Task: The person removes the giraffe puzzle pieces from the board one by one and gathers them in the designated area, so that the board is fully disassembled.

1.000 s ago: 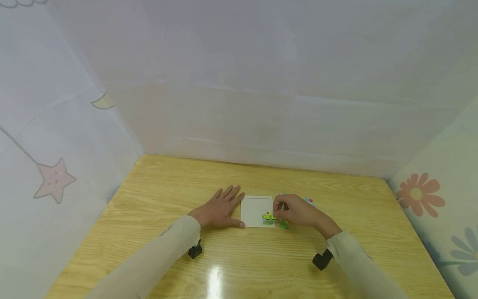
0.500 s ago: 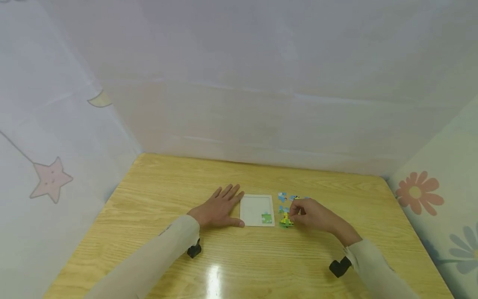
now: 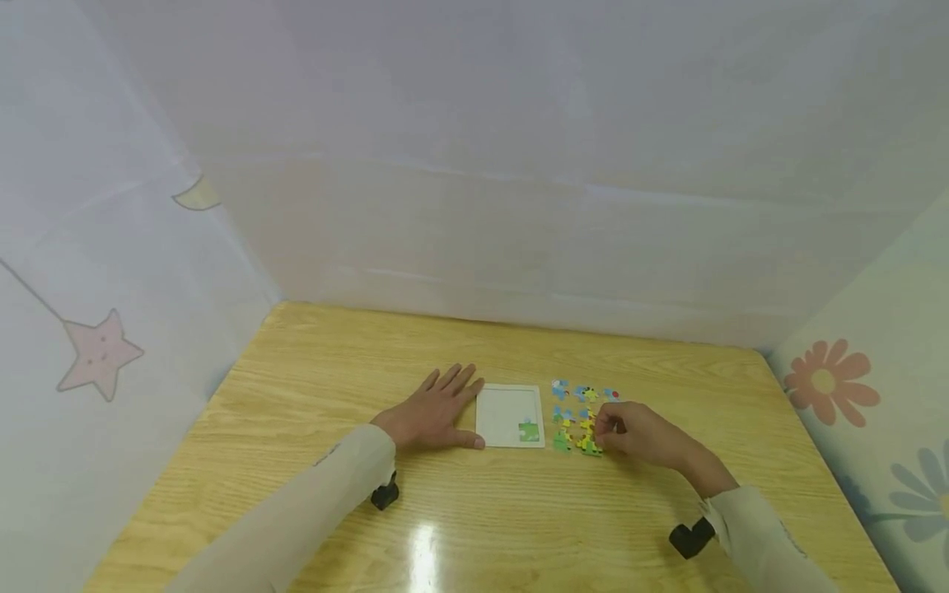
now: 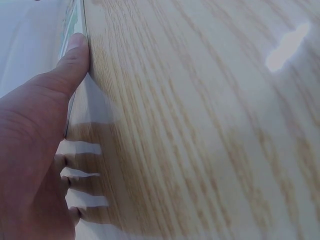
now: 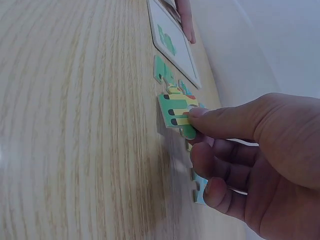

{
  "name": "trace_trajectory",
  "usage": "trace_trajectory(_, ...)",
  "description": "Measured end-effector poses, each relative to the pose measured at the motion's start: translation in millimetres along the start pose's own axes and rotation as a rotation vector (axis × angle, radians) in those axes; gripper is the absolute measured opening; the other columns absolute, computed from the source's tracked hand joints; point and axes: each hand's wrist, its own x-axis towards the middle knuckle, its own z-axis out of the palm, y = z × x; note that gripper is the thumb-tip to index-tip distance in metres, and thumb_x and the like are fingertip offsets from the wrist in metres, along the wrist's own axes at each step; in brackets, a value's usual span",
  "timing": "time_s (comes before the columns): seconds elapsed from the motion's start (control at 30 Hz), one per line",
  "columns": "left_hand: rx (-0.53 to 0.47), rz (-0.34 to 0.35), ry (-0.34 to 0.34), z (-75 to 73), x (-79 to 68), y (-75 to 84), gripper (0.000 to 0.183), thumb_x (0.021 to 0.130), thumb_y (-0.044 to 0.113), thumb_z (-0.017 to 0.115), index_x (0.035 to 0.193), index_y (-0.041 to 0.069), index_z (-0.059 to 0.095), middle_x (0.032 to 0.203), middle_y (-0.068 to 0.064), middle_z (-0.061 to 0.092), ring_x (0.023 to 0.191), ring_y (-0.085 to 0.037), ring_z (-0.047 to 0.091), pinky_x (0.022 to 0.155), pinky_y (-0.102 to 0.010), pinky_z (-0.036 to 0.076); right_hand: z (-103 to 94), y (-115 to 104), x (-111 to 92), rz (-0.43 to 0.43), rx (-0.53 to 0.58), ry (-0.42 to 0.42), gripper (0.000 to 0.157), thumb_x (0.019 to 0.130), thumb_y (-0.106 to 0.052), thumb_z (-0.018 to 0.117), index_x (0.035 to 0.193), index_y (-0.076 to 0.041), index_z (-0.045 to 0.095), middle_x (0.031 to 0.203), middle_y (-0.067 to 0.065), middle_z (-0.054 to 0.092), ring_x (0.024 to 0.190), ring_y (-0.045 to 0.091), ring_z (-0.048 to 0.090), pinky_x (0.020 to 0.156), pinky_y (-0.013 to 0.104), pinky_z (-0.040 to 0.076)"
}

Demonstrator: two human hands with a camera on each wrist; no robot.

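A white puzzle tray [image 3: 504, 408] lies on the table with one green puzzle piece [image 3: 529, 431] in its lower right corner. My left hand [image 3: 437, 414] is spread flat at the tray's left side, thumb and index fingertip right at its edge. To the right of the tray, my right hand [image 3: 641, 432] pinches a jigsaw piece [image 5: 175, 111], green with yellow dark-tipped legs, between thumb and index finger. That piece is tilted close over the table. Several other puzzle pieces [image 3: 561, 416], in blue, yellow and green, lie between the tray and my right hand.
The wooden table [image 3: 474, 519] ends at a pale cloth wall [image 3: 474, 231] behind, with printed cloth on both sides. A blue piece with a red dot [image 3: 611, 394] lies just beyond my right hand. A black wrist camera [image 3: 691, 538] hangs below the right sleeve.
My right hand has moved right, away from the tray, carrying the green and yellow piece over the loose pieces. The green piece in the tray's corner came into plain view. My left hand stays put.
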Motion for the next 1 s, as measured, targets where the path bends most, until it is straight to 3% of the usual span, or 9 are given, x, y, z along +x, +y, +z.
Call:
trace_trajectory(0.57,-0.004,-0.008,-0.013,-6.1,-1.6,3.8,0.106,0.097,0.075,0.057,0.173,0.014,0.015,0.182,-0.014,0.0,0.17,-0.039,0.002,0.137,-0.063,0.007,-1.3,10,3,0.0,-0.008,0.049,0.004,0.105,-0.014,0.068,0.103,-0.01,0.069,0.104,0.005,0.074,0.078,0.008,0.058,0.072,0.024,0.051)
trace_trajectory(0.83,0.002,-0.007,-0.018,-3.5,-0.3,1.9,0.107,0.097,0.076,0.057,0.173,0.015,0.014,0.182,-0.014,0.0,0.17,-0.038,0.001,0.137,-0.063,0.006,-0.7,2,15,0.008,-0.028,0.053,0.006,0.105,-0.017,0.069,0.105,-0.011,0.069,0.102,0.002,0.07,0.082,0.013,0.057,0.068,0.024,0.05)
trace_trajectory(1.0,-0.012,-0.005,-0.017,-0.4,1.0,-0.1,0.106,0.097,0.076,0.056,0.173,0.015,0.015,0.182,-0.013,-0.001,0.17,-0.038,0.001,0.137,-0.063,0.006,6.1,-7,27,-0.01,0.015,0.012,0.008,0.105,-0.016,0.068,0.106,-0.008,0.068,0.099,0.008,0.071,0.075,0.011,0.056,0.064,0.023,0.05)
